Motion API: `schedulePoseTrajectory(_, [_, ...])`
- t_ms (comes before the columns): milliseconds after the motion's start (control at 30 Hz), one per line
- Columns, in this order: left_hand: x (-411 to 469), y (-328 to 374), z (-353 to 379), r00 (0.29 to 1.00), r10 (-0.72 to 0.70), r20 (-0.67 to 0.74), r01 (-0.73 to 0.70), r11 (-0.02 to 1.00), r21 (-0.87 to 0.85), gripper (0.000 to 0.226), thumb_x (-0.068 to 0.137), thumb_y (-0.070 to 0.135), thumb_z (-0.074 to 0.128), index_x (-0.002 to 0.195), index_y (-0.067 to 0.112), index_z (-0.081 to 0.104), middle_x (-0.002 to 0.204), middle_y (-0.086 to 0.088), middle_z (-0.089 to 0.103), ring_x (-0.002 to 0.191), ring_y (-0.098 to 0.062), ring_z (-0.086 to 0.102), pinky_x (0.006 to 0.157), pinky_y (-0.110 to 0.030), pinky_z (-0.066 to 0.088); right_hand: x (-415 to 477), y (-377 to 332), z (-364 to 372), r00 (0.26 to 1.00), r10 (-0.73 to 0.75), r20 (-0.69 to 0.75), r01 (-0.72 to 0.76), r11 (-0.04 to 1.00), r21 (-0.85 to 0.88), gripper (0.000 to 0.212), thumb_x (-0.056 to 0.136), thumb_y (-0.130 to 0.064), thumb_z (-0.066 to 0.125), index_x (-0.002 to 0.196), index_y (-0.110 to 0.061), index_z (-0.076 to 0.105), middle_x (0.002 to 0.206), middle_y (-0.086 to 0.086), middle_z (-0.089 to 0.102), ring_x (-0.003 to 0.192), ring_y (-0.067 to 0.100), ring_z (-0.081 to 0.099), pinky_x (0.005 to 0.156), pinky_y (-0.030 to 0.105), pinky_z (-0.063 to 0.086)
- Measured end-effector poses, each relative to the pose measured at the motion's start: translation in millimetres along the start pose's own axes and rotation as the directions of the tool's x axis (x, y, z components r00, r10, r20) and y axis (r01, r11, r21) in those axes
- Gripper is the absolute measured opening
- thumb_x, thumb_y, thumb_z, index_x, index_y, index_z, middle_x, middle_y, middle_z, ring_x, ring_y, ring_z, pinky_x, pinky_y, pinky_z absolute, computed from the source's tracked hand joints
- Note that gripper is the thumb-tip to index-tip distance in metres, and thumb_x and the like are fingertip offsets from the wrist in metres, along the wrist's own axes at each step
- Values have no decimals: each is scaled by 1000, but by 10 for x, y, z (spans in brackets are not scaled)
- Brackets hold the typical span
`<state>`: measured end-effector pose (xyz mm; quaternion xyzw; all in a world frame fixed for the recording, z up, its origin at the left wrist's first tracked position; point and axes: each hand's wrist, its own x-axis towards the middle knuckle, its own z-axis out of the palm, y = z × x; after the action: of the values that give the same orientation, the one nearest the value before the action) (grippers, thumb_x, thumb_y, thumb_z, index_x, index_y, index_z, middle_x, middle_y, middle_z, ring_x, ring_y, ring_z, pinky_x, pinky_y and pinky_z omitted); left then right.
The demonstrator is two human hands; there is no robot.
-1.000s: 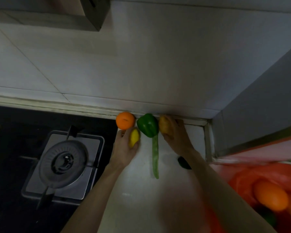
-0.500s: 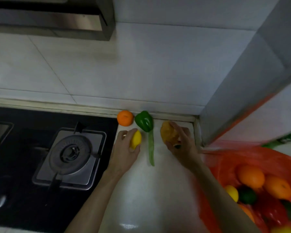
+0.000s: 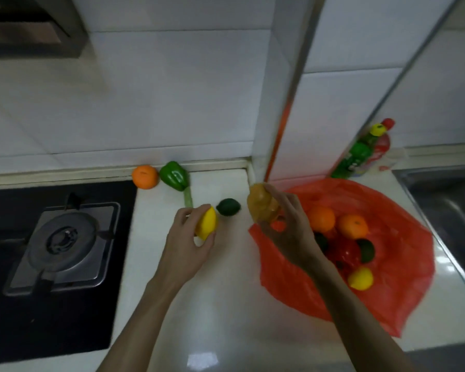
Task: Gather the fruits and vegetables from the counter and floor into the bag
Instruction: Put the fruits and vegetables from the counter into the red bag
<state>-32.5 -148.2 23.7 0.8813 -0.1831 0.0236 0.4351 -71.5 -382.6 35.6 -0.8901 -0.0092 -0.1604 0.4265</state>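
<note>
The crumpled orange-red plastic bag (image 3: 408,285) lies open on the white counter (image 3: 226,304) toward its right edge, just beside the steel sink (image 3: 446,216); inside it lie two round oranges (image 3: 321,218), a glossy red pepper (image 3: 346,253), a dark green fruit (image 3: 367,249) and a small yellow lemon (image 3: 360,278). The right hand (image 3: 287,229) grips a lumpy brownish-yellow potato (image 3: 262,202), fingers curled round it, above the bag's left rim; the left hand (image 3: 185,245) holds a smooth yellow lemon (image 3: 206,222), thumb and fingers wrapped round it, over the middle of the counter; between the two hands a dark green lime (image 3: 228,207) rests on the counter. At the counter's back edge, against the wall, a single round orange (image 3: 145,176) sits just beside a shiny green bell pepper (image 3: 174,175); a pale green stalk-like vegetable (image 3: 188,197) runs forward from the pepper toward the left hand. The black gas hob (image 3: 38,331) borders the counter's left edge; green and red plastic bottles (image 3: 357,157) stand near the back right corner.
</note>
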Motion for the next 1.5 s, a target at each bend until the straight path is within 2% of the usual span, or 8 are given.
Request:
schedulePoseTrajectory(200, [-37,479,513,993,82,82,-79,996,-39,54,83,20,69,133,30,49,120,5,46,100,4,47,84,-26,52,-436,213,-747,993,70,-99,-76,996,-53,71,80,-12,74,140,-27,39,122,2,45,104,0,42,82,-2,30])
schedulePoseTrajectory(267, [-59,636,713,987,102,128,-93,993,-70,50,86,23,67,132,32,49,121,8,44,101,10,46,85,-25,51,-588,351,-961,986,105,-126,-116,990,-79,71,81,-14,74,140,-28,39,123,-1,43,105,0,42,81,0,33])
schedulePoseTrajectory(367, [-73,810,1009,970,140,199,-124,988,-95,50,87,26,65,134,32,47,120,8,44,103,3,49,87,-26,50,-790,576,-1218,973,155,-171,-176,977,-118,72,80,-17,75,142,-29,39,124,-4,42,107,8,45,79,8,39])
schedulePoseTrajectory(567, [20,1082,1490,937,156,314,-153,988,-35,51,88,33,62,136,33,44,125,12,41,109,-1,43,83,-6,33,-1018,936,-1466,942,279,-185,-300,949,-94,73,81,-16,74,142,-32,36,131,-1,40,113,10,41,73,10,43])
schedulePoseTrajectory(800, [325,1077,1895,904,114,411,-142,989,39,51,85,24,63,133,28,46,118,3,45,103,-13,49,86,-32,49,-892,1284,-1428,929,343,-139,-354,933,-68,69,83,-21,72,142,-32,37,122,-1,42,104,12,45,72,8,38])
schedulePoseTrajectory(967, [528,1020,2057,893,65,446,-114,990,84,53,82,17,63,132,25,47,113,-1,47,101,-14,48,83,-30,45,-563,1449,-1346,924,370,-95,-376,924,-66,70,83,-21,71,142,-34,35,113,2,43,99,19,48,72,14,35])
schedulePoseTrajectory(1267, [607,877,2245,856,-18,517,-94,977,189,51,79,18,60,128,21,47,105,-8,51,98,-24,49,79,-36,44,-471,1630,-1267,884,466,-44,-468,880,-79,71,85,-19,68,146,-24,31,143,17,38,126,37,45,99,37,40])
schedulePoseTrajectory(1500, [605,898,2172,861,-25,507,-102,970,221,63,82,24,58,141,25,37,127,-9,52,118,-28,48,92,-42,47,-507,1602,-1312,873,486,28,-479,869,-125,75,87,-28,66,149,-25,24,141,18,44,125,38,46,97,39,42])
